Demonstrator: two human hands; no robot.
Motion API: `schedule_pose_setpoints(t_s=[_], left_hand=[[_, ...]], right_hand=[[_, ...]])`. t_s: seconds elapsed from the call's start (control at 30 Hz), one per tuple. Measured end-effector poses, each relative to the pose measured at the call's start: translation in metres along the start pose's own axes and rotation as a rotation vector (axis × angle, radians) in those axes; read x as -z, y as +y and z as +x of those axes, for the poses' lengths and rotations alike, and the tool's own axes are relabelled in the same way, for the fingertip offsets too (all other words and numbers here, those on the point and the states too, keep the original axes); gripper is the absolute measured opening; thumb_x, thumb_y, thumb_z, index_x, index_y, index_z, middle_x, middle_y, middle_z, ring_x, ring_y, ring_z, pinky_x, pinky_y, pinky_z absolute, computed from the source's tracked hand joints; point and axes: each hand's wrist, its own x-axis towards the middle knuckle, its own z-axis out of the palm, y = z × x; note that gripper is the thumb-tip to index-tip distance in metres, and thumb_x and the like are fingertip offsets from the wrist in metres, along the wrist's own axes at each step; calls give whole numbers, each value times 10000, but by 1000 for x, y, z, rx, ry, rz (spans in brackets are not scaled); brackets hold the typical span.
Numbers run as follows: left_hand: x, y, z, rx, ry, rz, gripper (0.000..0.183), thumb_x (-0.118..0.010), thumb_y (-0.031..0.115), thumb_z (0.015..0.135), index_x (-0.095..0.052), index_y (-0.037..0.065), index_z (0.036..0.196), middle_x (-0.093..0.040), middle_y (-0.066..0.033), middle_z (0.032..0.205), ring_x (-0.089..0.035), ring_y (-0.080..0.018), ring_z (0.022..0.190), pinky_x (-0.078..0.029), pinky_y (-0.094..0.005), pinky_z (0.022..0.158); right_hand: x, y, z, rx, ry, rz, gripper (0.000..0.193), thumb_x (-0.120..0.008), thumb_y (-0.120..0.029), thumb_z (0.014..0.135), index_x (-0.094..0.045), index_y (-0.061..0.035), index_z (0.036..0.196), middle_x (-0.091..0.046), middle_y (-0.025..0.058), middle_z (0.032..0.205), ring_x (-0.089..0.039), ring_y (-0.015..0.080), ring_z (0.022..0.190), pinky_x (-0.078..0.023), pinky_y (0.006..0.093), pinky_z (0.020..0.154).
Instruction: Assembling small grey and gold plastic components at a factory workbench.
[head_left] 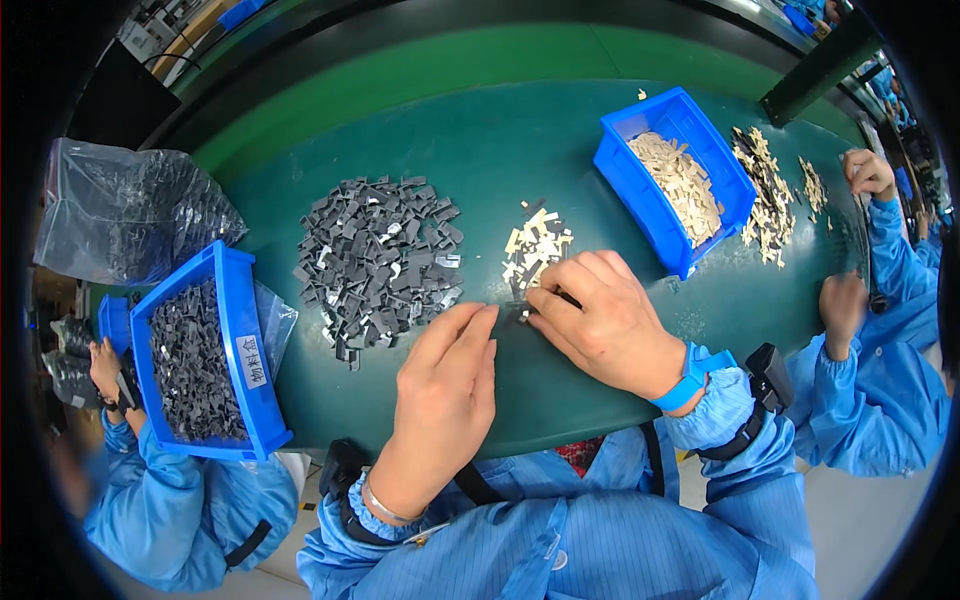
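My left hand (440,395) has its thumb and fingers pressed together, the tips at one end of a small dark plastic part (511,309). At that part's other end, my right hand (605,325) pinches with thumb and forefinger; its curled fingers hide much of what they hold. Just beyond the fingertips lies a small pile of cream-coloured pieces (535,243) with a few dark bits among them. Left of it spreads a larger pile of dark grey plastic parts (375,265), some showing shiny faces.
A blue bin (625,185) of cream pieces stands at the far right. Another blue bin (262,400), full of dark parts, is at the left, beside a clear plastic bag (130,215). Co-workers sit on both sides, one person's hand (843,305) blurred at right.
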Motion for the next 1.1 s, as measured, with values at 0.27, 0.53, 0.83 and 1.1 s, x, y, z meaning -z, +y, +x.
schedule_pose_setpoints(t_s=[0.27, 0.53, 0.83, 1.1], left_hand=[[-22, -5, 5, -18, -39, 90, 288, -678, -15, 690, -608, -28, 969, -538, -117, 915, -568, -220, 682, -462, -308, 598], [-29, -8, 6, -25, 5, 27, 231, -695, 5, 681, -640, 1, 905, -526, -73, 795, -545, -188, 593, -444, -288, 523], [-36, 2, 4, -158, -74, 216, 275, -729, 89, 646, -657, 33, 905, -492, -52, 783, -525, -167, 608, -426, -293, 501], [-18, 1, -18, -267, -156, 407, 346, -734, 176, 646, -647, 37, 950, -504, -68, 830, -510, -202, 673, -429, -303, 547]], right_hand=[[-3, 3, -1, -5, 52, 81, 130, -639, -88, 684, -608, -48, 804, -521, 38, 798, -510, 208, 746, -387, 328, 670], [9, 6, 0, -41, 57, 160, 140, -654, -68, 686, -623, -46, 820, -548, 30, 817, -525, 209, 781, -391, 329, 683], [16, 10, -21, 25, -41, 14, 199, -608, -98, 678, -636, -46, 868, -549, 43, 868, -524, 202, 822, -396, 327, 695], [18, 12, -26, 134, -39, -133, 259, -592, -117, 683, -634, -34, 924, -561, 59, 904, -530, 196, 848, -408, 318, 690]])
